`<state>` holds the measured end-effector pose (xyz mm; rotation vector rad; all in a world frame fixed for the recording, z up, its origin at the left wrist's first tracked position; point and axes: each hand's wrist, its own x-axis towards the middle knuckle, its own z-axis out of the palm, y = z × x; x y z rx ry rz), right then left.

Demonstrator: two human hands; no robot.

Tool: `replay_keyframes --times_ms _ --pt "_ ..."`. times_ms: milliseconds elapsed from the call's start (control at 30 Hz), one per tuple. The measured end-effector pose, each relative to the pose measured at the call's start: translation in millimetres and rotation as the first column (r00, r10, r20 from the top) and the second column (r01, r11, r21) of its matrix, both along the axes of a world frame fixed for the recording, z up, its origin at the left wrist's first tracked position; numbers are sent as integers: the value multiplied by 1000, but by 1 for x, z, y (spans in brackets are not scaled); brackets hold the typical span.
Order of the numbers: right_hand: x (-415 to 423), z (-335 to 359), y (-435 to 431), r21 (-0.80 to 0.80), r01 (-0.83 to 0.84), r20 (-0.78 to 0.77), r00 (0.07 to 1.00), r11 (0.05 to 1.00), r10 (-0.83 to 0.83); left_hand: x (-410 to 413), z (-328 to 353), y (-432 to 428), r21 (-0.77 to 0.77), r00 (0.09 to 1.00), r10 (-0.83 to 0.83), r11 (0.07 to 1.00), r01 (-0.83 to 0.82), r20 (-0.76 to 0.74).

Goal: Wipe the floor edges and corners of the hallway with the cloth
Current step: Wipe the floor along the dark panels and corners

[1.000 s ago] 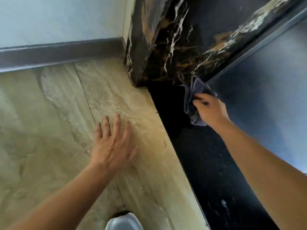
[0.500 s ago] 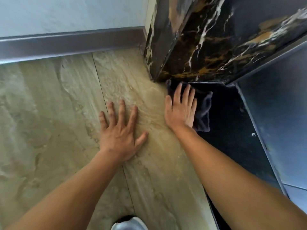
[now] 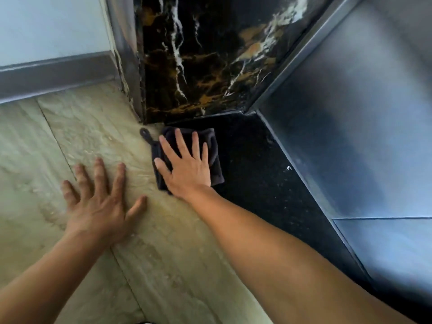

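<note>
On my feed the dark cloth [image 3: 217,169] lay folded flat on the floor at the foot of the black marble door jamb [image 3: 205,66]. It straddled the line where the beige floor tiles [image 3: 93,127] met the black stone strip [image 3: 252,171]. Its small hanging loop [image 3: 145,132] stuck out at the far left corner, onto the beige tile. The right hand [image 3: 187,169] pressed down on the cloth, palm flat, fingers [image 3: 180,141] straight and spread apart, curled round nothing. The left hand [image 3: 98,206] rested flat on the beige tile just beside it, clear of the cloth, its fingers splayed the same way. Past the black strip I saw a brushed metal panel [image 3: 362,136] rising on the right, and a small white speck [image 3: 289,168] on the strip near its base. A grey skirting board [image 3: 53,76] ran under the pale wall [image 3: 46,26] at far left and ended at the jamb.
</note>
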<state>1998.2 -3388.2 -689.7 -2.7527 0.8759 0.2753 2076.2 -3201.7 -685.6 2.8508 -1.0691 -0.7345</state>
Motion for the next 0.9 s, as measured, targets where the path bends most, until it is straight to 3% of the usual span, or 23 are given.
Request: replay_keyframes --times_ms 100,167,233,333,467,567,600,667,733,767,833,900 --pt "-18 1 -34 -59 -177 -18 984 982 176 0 5 -4 50 1000 -6 999 7 -27" --pt "-32 -2 -70 -76 28 -63 998 997 -33 1 9 -3 56 999 -11 998 13 -39" --pt "-34 -1 -89 -49 312 -110 942 949 -316 3 9 -2 61 999 -20 998 23 -46" --pt "-11 0 -60 -5 417 -108 904 909 -415 2 9 -2 71 999 -13 997 17 -52" --pt "10 2 16 12 102 -43 994 995 -101 0 5 -5 68 999 8 998 -5 -46" --pt "-3 1 0 -10 -124 -54 991 992 123 2 7 -3 65 998 -5 998 9 -60" --pt "-14 0 -20 -35 -98 -68 993 995 95 3 8 -2 60 997 -7 998 12 -71" --pt "-34 0 -69 -59 193 -80 977 980 -197 5 11 -1 57 997 -7 998 11 -82" --pt "-44 2 -104 -21 548 -97 831 836 -547 6 12 -1 64 996 -14 998 20 -93" --pt "-40 3 -109 -4 636 -107 767 771 -633 6 12 0 63 996 -15 998 21 -93" --pt "-17 3 -96 0 662 -98 746 750 -659 4 10 -1 52 996 -5 999 10 -85" --pt "8 0 -63 0 534 -63 844 846 -533 4 6 -2 41 997 6 999 -3 -73"
